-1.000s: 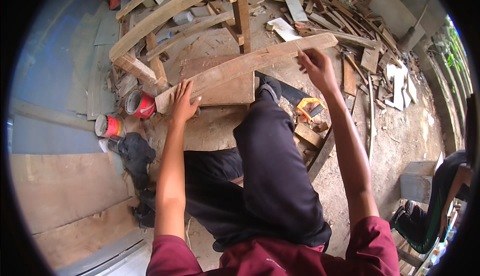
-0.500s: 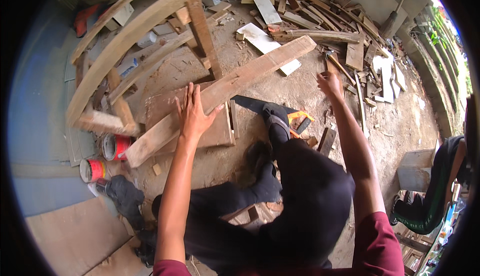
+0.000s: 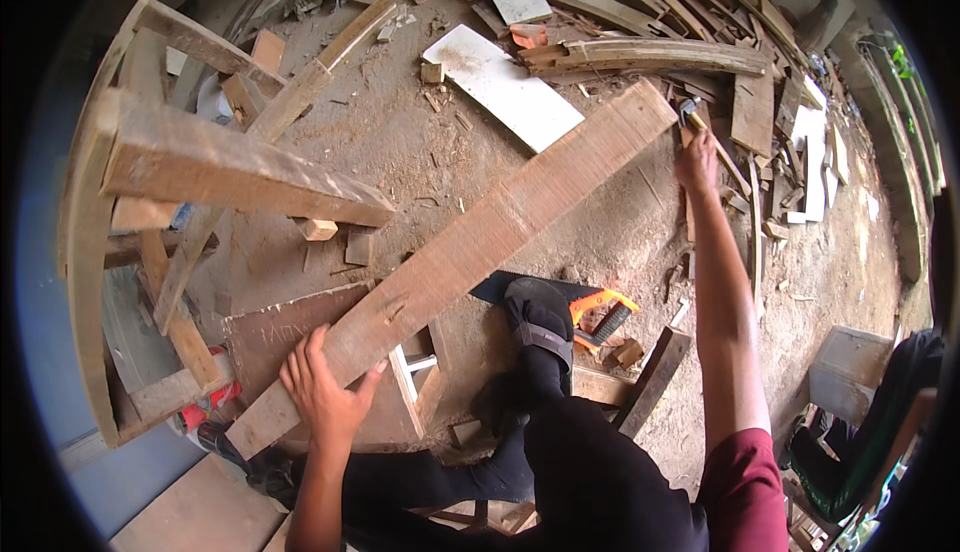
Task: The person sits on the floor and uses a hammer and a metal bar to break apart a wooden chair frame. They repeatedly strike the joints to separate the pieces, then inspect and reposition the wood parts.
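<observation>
A long wooden beam (image 3: 500,227) lies slantwise in front of me, its near end across a brown wooden box (image 3: 290,327). My left hand (image 3: 328,392) holds the beam near that end, thumb on one edge and fingers over the other. Beyond its far end, my right hand (image 3: 697,162) is closed at the handle of a hammer (image 3: 690,112), whose metal head shows past the fingers. A handsaw with an orange handle (image 3: 600,317) lies on the ground by my foot, its dark blade partly hidden.
A wooden frame with curved pieces (image 3: 250,172) stands at the left. Scrap wood (image 3: 660,22) is heaped at the far right, and a white board (image 3: 505,87) lies beyond the beam. A grey container (image 3: 850,367) stands at the right edge.
My right hand has reached forward to the hammer. My left hand now straddles the beam instead of lying flatter on it. The view has shifted, and the wooden frame appears turned and farther left.
</observation>
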A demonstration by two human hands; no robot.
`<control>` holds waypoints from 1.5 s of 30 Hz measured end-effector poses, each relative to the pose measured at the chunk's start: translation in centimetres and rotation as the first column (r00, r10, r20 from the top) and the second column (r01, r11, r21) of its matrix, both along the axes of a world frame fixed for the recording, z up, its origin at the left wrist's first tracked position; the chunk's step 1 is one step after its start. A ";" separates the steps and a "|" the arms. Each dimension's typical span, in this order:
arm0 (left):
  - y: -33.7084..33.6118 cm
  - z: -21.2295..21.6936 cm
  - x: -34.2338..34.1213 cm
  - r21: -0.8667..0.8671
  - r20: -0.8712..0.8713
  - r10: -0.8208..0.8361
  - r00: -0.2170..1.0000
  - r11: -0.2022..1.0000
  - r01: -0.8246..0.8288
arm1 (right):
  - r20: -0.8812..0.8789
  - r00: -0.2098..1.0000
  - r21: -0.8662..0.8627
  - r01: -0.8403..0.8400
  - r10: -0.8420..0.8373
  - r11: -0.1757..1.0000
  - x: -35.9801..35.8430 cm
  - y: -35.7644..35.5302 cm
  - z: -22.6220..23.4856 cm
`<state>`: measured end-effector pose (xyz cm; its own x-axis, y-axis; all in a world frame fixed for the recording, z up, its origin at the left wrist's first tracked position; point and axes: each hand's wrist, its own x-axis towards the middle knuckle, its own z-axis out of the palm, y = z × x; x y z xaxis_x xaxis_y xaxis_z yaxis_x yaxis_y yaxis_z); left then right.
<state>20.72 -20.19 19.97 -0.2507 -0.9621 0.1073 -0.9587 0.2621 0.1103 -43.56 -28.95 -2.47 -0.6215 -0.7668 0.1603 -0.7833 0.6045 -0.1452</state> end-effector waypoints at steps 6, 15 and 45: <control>0.0 0.7 0.4 0.020 0.014 -0.014 1.000 1.000 0.013 | -0.065 0.996 0.169 0.075 -0.064 0.983 -4.5 -1.3 -0.5; -0.7 1.5 0.3 0.076 -0.055 -0.012 0.998 0.997 0.017 | 0.014 0.999 0.099 0.032 -0.033 0.995 -2.5 1.5 -1.6; 0.5 0.3 2.5 0.091 -0.094 0.063 0.994 0.994 -0.055 | 0.470 0.500 -0.435 -0.586 0.728 0.684 45.2 14.0 35.8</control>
